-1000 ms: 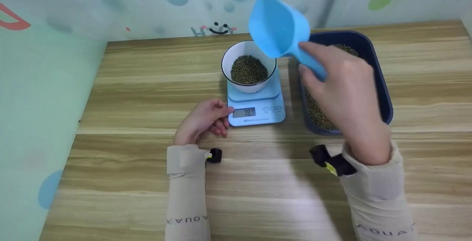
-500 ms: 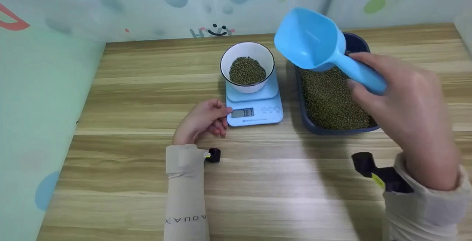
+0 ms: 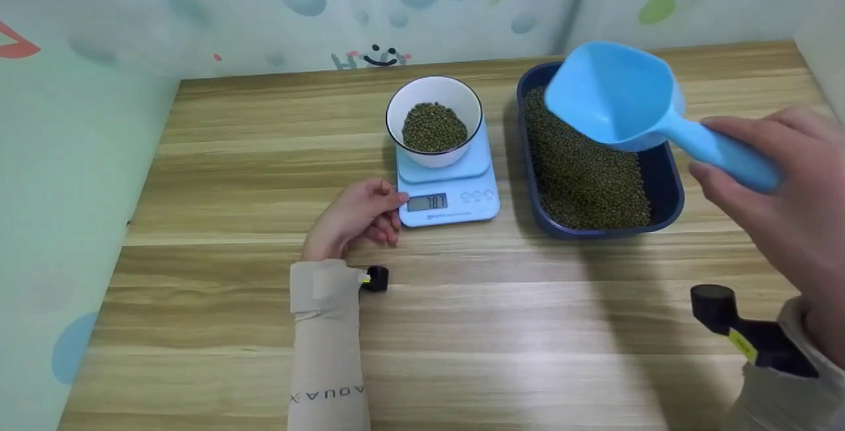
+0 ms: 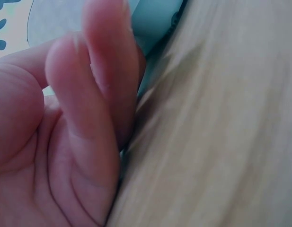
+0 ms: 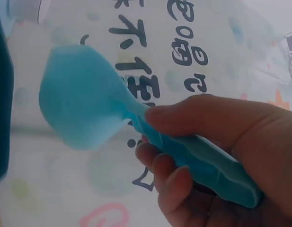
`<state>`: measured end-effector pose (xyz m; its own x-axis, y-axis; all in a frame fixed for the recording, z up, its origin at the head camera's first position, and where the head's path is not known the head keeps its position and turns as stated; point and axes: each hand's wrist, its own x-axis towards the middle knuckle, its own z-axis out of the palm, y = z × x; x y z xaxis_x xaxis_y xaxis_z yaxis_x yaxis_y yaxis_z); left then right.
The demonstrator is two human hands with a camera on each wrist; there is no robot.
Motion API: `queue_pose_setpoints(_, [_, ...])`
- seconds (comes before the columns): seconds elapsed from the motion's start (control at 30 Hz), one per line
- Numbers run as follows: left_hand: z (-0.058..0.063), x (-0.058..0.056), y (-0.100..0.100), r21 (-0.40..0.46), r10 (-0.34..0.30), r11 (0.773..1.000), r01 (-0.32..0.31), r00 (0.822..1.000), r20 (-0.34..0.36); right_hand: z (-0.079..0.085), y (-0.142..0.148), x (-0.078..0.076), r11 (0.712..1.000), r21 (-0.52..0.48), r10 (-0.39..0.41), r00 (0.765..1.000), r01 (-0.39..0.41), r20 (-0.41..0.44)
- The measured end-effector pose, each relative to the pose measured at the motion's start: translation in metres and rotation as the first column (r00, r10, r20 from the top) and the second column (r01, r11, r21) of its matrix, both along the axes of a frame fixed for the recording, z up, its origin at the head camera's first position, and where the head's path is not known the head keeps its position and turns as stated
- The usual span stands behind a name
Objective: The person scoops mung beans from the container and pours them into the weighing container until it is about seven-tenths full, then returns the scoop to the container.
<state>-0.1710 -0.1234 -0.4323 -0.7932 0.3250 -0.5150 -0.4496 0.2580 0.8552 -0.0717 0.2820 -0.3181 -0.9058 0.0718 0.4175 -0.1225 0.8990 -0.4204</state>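
The right hand (image 3: 785, 173) grips a light blue scoop (image 3: 614, 98) by its handle; in the right wrist view the thumb lies along one side of the handle and the fingers curl round the other. From that hand the scoop points away to the left, held up in the air, its smooth inner face turned to the head camera.

The left hand (image 3: 356, 213) is well apart from the right. Its thumb tip touches the left edge of a pale blue kitchen scale (image 3: 455, 213), beside the display, while the other fingers bend loosely next to it, near the tabletop (image 3: 475, 352).

The scale lies between the hands, just beside the left one. Its display shows the digits 787; a decimal point is too small to tell. On the platform stands a white bowl (image 3: 455, 92) with a dark rim, upright, holding a mound of small greenish-brown beans (image 3: 434, 127).

To the right of the scale, apart from it, stands a dark blue bin (image 3: 663, 187) holding more such beans (image 3: 587, 180). The scoop overlaps its far right part in the head view. Behind the table hangs a pale backdrop (image 3: 251, 28) printed with bubbles.
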Motion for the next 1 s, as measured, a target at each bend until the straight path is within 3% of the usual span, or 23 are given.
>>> queue_pose_setpoints(0.27, [-0.001,0.000,-0.001,-0.021,-0.026,0.999,0.025,0.999,-0.021,-0.010,0.017,0.003,0.993,-0.116,-0.002,0.995,0.014,0.102])
queue_pose_setpoints(0.43, [-0.001,0.000,-0.001,-0.008,-0.014,1.000,0.014,1.000,-0.015,-0.013,0.022,0.008,0.993,-0.121,0.022,0.986,-0.002,0.163])
queue_pose_setpoints(0.67, [-0.001,0.000,-0.001,-0.005,-0.005,1.000,0.005,1.000,-0.012,-0.016,0.028,0.009,0.998,-0.022,0.068,0.995,-0.067,0.067])
queue_pose_setpoints(1.0, [0.000,0.000,-0.001,-0.015,-0.006,1.000,0.005,1.000,-0.011,-0.016,0.029,0.006,0.989,-0.024,0.147,0.988,-0.146,0.051])
